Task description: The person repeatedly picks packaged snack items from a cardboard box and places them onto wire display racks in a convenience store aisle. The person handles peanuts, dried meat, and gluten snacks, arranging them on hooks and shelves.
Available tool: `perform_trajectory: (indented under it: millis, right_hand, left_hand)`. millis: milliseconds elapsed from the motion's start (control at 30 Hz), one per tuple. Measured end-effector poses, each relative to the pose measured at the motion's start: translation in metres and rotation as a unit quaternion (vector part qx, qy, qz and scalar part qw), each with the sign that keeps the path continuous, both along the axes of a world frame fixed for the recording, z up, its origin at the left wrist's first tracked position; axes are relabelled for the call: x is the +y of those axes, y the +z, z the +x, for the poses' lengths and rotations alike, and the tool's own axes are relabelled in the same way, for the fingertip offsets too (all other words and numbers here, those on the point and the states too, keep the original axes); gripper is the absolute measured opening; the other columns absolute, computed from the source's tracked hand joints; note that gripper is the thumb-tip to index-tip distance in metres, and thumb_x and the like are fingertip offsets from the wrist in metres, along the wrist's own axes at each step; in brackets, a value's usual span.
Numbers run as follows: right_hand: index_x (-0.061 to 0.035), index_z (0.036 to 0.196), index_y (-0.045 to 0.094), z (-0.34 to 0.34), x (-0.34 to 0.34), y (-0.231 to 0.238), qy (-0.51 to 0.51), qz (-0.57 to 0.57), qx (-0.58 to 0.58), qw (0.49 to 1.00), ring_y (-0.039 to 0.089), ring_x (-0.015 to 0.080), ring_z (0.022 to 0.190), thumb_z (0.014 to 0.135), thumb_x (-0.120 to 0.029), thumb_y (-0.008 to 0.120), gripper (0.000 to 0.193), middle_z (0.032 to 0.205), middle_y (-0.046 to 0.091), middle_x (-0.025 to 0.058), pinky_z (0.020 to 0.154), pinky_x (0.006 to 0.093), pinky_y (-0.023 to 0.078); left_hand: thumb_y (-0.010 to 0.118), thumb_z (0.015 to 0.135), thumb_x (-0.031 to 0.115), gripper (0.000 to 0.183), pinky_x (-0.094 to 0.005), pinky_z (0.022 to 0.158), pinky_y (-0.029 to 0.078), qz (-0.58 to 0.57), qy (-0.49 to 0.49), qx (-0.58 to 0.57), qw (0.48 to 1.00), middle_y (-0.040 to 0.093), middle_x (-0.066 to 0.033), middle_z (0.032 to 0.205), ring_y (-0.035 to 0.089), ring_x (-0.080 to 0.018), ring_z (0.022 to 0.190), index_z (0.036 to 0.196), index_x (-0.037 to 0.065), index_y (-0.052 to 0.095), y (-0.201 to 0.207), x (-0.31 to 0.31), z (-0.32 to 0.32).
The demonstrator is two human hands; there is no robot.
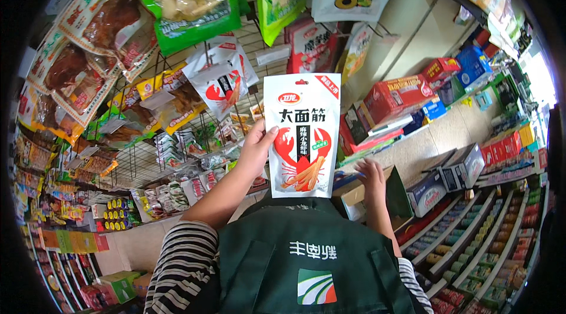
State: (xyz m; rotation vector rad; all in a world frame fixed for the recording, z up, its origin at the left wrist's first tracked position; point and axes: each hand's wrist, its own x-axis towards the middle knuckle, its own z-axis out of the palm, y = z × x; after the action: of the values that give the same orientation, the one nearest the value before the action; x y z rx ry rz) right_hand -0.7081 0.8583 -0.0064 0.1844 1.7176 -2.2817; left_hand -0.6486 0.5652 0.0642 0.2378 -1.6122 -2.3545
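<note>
A white snack pouch (303, 137) with a red lobster claw print and a hang hole at its top stands upright in front of my apron. My left hand (254, 144) grips its left edge, thumb on the front and the other fingers behind, out of sight. To the right of the pouch and apart from it, my right hand (372, 181) is open with loosely bent fingers and holds nothing. Below that hand is an open cardboard box (355, 201). A similar white pouch (219, 89) hangs on the wire rack, up and left of the held one.
Packs of brown meat (73, 69), a green pouch (191, 5) and other bags hang from rack hooks ahead and left. Red boxes (396, 97) are stacked at the right. Shelves of cans (471, 243) curve along the lower right. Grey boxes (427, 192) stand beside them.
</note>
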Motion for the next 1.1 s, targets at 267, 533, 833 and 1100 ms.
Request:
perform_trajectory:
  millis: [267, 533, 833, 1100]
  right_hand:
    - [-0.0003, 0.109, 0.047, 0.033, -0.062, 0.052, 0.212, -0.097, -0.096, 0.968, 0.052, 0.0104, 0.089, 0.086, -0.017, 0.049, 0.028, 0.100, 0.057, 0.0042, 0.078, 0.0257, 0.041]
    - [0.0017, 0.114, 0.044, 0.034, -0.052, 0.052, 0.135, 0.092, 0.051, 0.985, 0.049, 0.0141, 0.095, 0.087, -0.015, 0.044, 0.032, 0.110, 0.051, 0.0098, 0.084, 0.0261, 0.038]
    - [-0.0124, 0.104, 0.059, 0.041, -0.055, 0.101, 0.368, 0.320, 0.501, 0.715, 0.029, 0.0331, 0.118, 0.069, -0.022, 0.062, 0.036, 0.134, 0.029, 0.0087, 0.097, 0.0442, 0.022]
    - [-0.0100, 0.095, 0.062, 0.043, -0.052, 0.091, 0.391, 0.266, 0.484, 0.736, 0.033, 0.0266, 0.118, 0.071, -0.014, 0.059, 0.025, 0.126, 0.042, 0.0039, 0.094, 0.0409, 0.023]
  left_hand:
    - [0.046, 0.087, 0.014, 0.012, -0.0214, 0.072, 0.038, 0.046, -0.032, -0.031, 0.998, 0.054, -0.0006, 0.085, 0.047, -0.0056, 0.078, 0.089, 0.003, 0.049, -0.003, 0.027, -0.011]
    - [0.048, 0.084, 0.038, 0.078, -0.0329, 0.103, 0.011, -0.150, -0.290, -0.098, 0.940, 0.004, -0.0184, 0.139, 0.006, -0.0236, 0.129, 0.134, 0.005, -0.001, -0.003, 0.049, 0.005]
    - [0.047, 0.083, 0.036, 0.056, -0.0415, 0.092, 0.036, 0.357, -0.255, -0.125, 0.890, 0.044, -0.0148, 0.119, 0.045, -0.0279, 0.109, 0.126, 0.005, 0.030, -0.005, 0.048, -0.004]
    - [0.054, 0.079, 0.032, 0.057, -0.0439, 0.092, 0.034, 0.409, -0.294, -0.103, 0.858, 0.044, -0.0154, 0.121, 0.043, -0.0311, 0.110, 0.125, 0.005, 0.032, -0.023, 0.036, 0.004]
